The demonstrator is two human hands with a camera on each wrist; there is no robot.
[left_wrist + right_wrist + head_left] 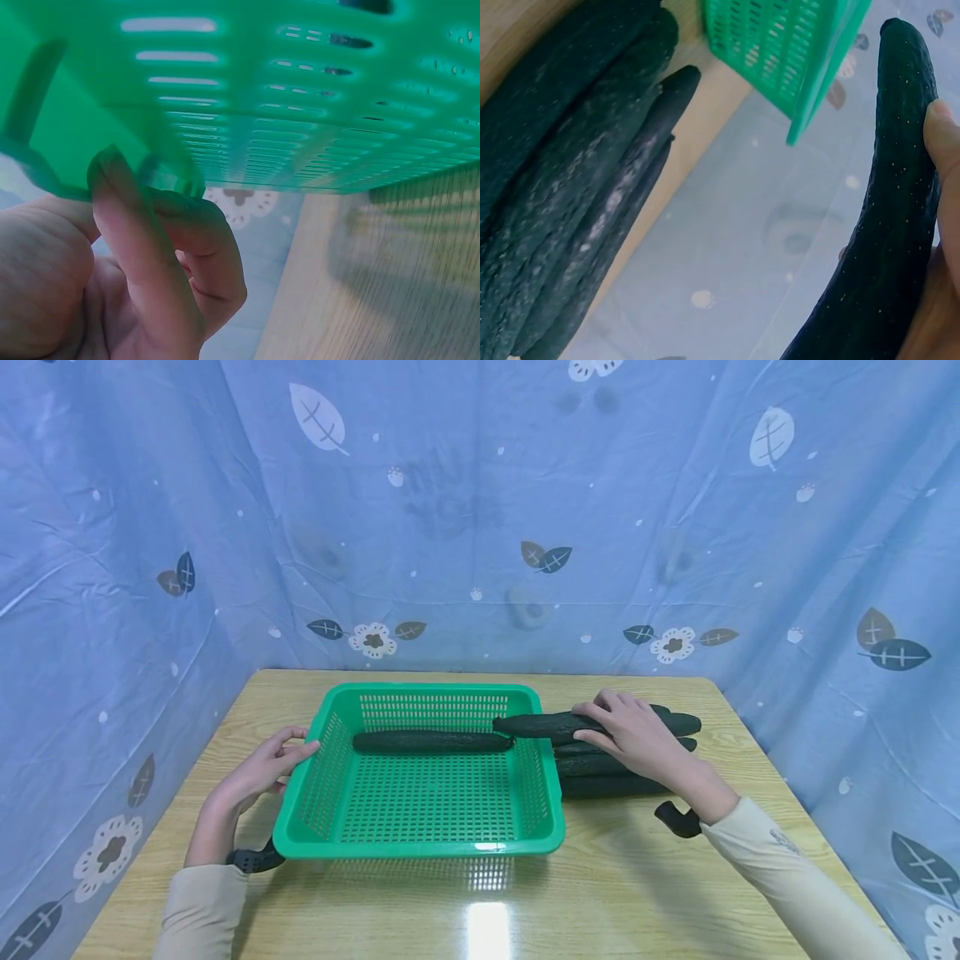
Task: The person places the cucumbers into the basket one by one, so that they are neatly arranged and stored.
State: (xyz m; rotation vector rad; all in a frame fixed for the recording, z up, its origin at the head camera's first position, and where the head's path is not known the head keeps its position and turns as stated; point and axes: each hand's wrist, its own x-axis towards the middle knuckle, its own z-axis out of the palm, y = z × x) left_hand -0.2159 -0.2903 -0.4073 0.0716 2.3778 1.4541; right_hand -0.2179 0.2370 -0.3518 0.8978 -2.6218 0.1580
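My left hand (262, 768) pinches the left rim of a green plastic basket (420, 852); in the left wrist view its fingers (142, 240) curl under the rim, against the slotted wall. One dark green cucumber (431, 742) lies crosswise on the basket's bottom, toward the far side. My right hand (637, 735) grips another cucumber (892, 172) around its middle, and its left end reaches over the basket's right rim. Below that hand, several more cucumbers (577, 157) lie side by side on the table, to the right of the basket.
The pale wooden table (600, 877) carries the basket and the cucumber pile. A blue curtain (480, 527) with leaf and flower prints hangs behind and along both sides. Dark wrist straps (678, 820) sit at the cuffs of both beige sleeves (795, 877).
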